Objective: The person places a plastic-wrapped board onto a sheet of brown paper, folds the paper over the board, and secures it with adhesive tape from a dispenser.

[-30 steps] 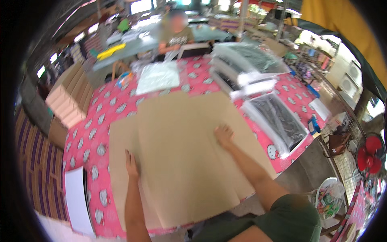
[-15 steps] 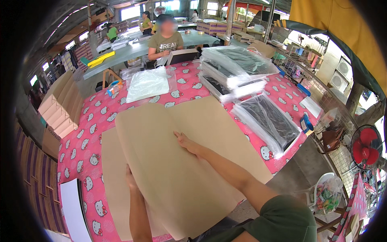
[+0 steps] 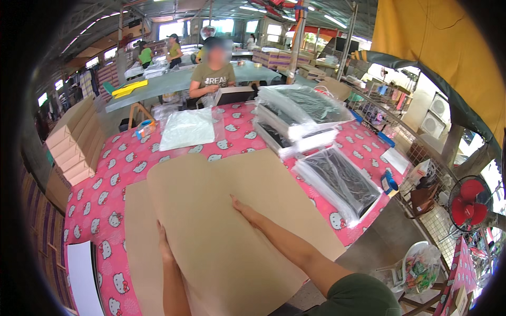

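A large sheet of brown kraft paper point(image 3: 197, 210) is bent over in a loose, raised curve on the table in front of me. It lies over more flat brown paper point(image 3: 269, 181) that shows on the right and along the left side. My left hand point(image 3: 165, 243) rests against the left edge of the curved sheet, fingers stretched out and the thumb hidden. On top of the sheet, near its middle, lies my right hand point(image 3: 241, 208), with its fingers extended and pressed to the paper; some of them are hidden.
Plastic-wrapped dark frames point(image 3: 340, 179) and a taller wrapped stack point(image 3: 303, 113) occupy the table's right side. White plastic bags point(image 3: 188, 129) lie beyond the paper. A tape dispenser point(image 3: 389, 183) sits at the right edge, white boards point(image 3: 84, 282) at lower left. A co-worker point(image 3: 213, 73) sits opposite.
My view has tilted up and shifted slightly. My left hand has slid a little along the sheet's left edge, its fingers straighter. The right hand stays on the paper, turned more edge-on.
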Motion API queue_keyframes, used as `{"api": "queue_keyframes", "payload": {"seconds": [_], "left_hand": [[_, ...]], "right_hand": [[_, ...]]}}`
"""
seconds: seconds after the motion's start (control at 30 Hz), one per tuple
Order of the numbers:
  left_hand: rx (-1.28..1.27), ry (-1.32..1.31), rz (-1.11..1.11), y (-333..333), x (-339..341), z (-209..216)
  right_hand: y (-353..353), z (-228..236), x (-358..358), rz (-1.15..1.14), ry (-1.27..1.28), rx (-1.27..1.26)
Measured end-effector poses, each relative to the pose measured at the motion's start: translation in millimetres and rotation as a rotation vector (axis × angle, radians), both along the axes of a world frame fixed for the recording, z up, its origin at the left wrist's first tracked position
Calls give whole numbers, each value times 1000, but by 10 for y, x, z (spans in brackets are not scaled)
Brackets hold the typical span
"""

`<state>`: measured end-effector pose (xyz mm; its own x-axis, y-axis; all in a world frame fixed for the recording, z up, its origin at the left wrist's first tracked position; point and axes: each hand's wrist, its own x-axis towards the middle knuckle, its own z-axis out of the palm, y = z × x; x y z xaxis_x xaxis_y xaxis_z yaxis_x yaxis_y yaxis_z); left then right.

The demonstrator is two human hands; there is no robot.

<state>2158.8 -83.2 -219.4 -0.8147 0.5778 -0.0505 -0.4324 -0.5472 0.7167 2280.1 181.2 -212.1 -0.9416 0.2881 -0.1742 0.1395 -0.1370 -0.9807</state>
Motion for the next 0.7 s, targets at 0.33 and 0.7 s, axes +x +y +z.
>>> {"api": "queue_keyframes", "payload": {"seconds": [0.33,0.7], "left_hand": [[-929,586,252,-139,66,103],[-1685,1537,-313,-14,282,245]], "right_hand": [[-63,333,-27,109,-96,371],[-1754,786,117,200,-250,1399]]}}
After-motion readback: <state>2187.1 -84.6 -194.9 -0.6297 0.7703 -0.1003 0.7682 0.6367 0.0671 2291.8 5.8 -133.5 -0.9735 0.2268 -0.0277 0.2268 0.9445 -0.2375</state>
